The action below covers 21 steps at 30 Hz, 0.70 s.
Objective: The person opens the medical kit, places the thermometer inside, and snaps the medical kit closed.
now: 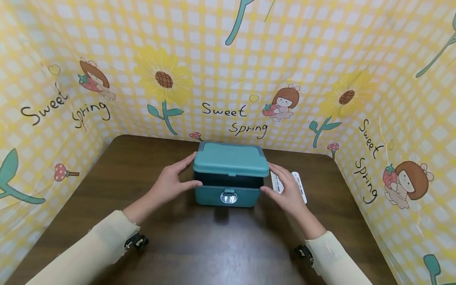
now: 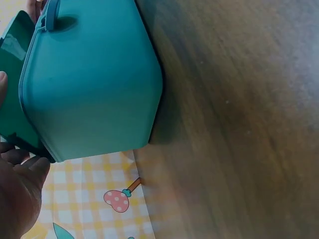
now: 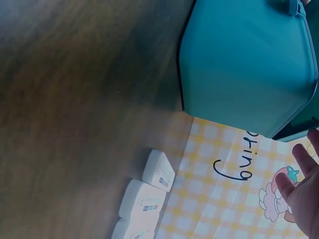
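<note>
Teal lidded storage box (image 1: 230, 174), dead centre in my head view, standing upright on the brown surface (image 1: 221, 253). Its lid (image 1: 231, 156) is ajar, a dark gap showing above the front clasp (image 1: 228, 196). Left grip (image 1: 170, 183) at one end, right grip (image 1: 286, 190) at the other: both open, thumbs and fingers spread rather than clenched. Matched placement, and I read it as a way of steadying the lid evenly at both ends. White labelled cases (image 1: 300, 188) lie beside the right grip, out of the box's way.

Over to the left wrist: fingertips touch the lid's hinge-side corner, thumb near its other edge, so I'd judge the support sits close to the hinge. Box walls flat on the surface, no tilt that I can see.

Right wrist now: fingers loosely extended by the lid's rear corner; firm contact, I can't tell. Three white cases sit in a row, apart from the box.
</note>
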Tool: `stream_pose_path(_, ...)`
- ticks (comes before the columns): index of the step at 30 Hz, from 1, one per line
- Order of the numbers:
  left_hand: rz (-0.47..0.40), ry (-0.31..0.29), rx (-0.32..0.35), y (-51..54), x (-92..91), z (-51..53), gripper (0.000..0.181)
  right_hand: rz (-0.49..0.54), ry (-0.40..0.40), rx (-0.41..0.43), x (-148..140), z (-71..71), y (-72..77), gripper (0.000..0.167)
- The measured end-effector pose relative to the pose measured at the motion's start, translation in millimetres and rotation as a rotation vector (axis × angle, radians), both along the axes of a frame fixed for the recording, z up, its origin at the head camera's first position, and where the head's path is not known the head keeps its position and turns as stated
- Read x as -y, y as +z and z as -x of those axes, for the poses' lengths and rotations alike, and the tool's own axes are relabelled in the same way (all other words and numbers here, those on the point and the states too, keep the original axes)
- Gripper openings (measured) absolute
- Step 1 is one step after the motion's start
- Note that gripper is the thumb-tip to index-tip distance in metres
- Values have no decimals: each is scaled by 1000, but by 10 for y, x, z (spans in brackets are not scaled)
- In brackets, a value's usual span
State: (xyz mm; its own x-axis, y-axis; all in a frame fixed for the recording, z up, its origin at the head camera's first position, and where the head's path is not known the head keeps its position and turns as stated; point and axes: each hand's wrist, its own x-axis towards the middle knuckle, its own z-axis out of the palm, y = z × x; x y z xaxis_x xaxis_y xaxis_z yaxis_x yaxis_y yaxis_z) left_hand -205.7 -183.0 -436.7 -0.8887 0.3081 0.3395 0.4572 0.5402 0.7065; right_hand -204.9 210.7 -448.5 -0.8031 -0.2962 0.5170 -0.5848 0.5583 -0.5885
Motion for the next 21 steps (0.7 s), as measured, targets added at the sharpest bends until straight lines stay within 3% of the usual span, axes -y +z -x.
stream_pose_path(7, -41, -2, 8, 99, -9, 61, 90, 5, 21, 1, -11, 64, 113, 74)
stream_pose_path(14, -121, 5, 71, 188, -25, 141, 87, 14, 20, 22, -4, 145, 239, 76)
stream_pose_path(21, -132, 20, 113, 310, -21, 221, 87, 44, 23, 55, 22, 244, 305, 76)
